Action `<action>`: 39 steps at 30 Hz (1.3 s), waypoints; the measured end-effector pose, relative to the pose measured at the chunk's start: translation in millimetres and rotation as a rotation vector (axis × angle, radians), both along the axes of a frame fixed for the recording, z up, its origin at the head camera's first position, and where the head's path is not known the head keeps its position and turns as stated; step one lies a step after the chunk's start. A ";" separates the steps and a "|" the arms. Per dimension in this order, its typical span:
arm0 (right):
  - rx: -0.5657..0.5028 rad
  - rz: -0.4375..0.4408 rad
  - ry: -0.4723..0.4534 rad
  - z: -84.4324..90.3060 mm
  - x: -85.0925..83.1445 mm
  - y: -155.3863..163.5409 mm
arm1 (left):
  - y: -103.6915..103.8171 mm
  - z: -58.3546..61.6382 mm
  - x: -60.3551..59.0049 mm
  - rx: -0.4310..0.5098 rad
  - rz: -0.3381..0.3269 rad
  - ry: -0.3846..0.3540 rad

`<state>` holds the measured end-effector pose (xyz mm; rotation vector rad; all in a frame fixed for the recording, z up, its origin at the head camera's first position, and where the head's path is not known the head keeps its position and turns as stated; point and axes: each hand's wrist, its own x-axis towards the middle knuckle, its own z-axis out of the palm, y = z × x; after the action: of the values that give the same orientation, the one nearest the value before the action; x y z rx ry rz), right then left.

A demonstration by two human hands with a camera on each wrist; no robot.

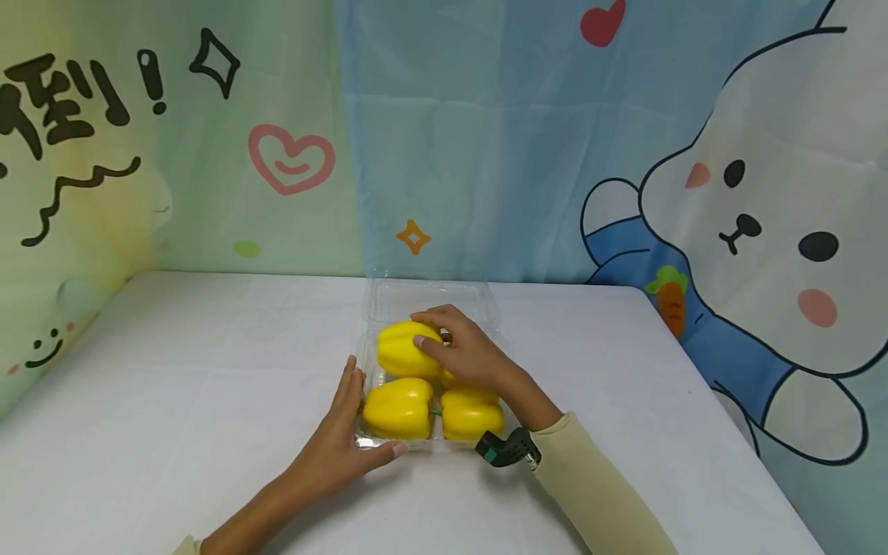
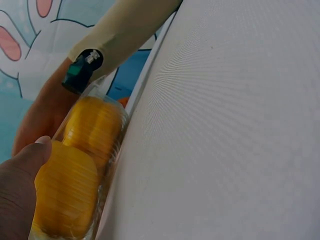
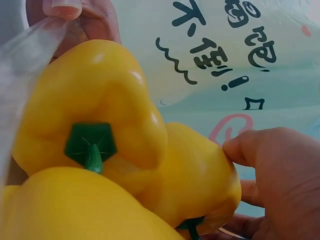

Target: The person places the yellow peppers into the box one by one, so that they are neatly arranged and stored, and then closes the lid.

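Right fingers [image 1: 438,314] pinch a pepper [image 1: 402,349], stem [image 3: 192,224] clear only from that wrist. Straight left fingers [image 1: 350,391] touch the box [image 1: 433,301]; table [image 1: 173,370] below, backdrop [image 1: 451,154] beyond.

Left hand [image 1: 341,441] is holding its thumb apart from straight fingers; right hand [image 1: 466,351] is gripping with bent fingers

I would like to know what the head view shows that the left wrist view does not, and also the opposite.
Only the head view: the red heart, the rabbit's nose, the clear container's open lid, and the back-left yellow pepper gripped by the right hand.

Only the left wrist view: the pink insides of the rabbit's ears.

Both: the two front yellow peppers, part of the left hand, the right sleeve, and the white table.
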<state>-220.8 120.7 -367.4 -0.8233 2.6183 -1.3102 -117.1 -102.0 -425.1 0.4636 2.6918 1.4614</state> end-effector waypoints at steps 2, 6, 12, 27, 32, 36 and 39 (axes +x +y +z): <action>-0.026 0.002 0.013 0.7 -0.2 1.0 | 0.4 -0.2 -0.3 0.005 -0.002 -0.001; -0.057 0.005 0.029 0.7 -0.8 3.6 | 0.5 -0.8 -0.9 0.005 -0.001 -0.008; -0.047 0.029 0.028 -1.7 -1.9 4.5 | -0.7 -1.6 -1.6 -0.004 0.001 -0.003; -0.034 0.005 0.047 -3.9 0.5 4.2 | -0.4 -1.8 -0.7 0.006 -0.006 0.005; -0.007 0.005 0.052 -1.7 1.3 5.1 | -0.3 -1.0 -1.0 0.001 -0.011 0.006; 0.014 -0.003 0.044 -0.5 1.4 4.8 | -0.4 -0.6 -1.0 -0.001 -0.012 -0.001; 0.034 -0.006 0.035 -0.9 1.0 4.4 | -0.8 -0.9 -1.0 0.000 -0.009 -0.005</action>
<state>-219.8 125.2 -368.4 -0.8420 2.6642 -1.2599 -118.1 -102.8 -426.0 0.4714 2.6822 1.4584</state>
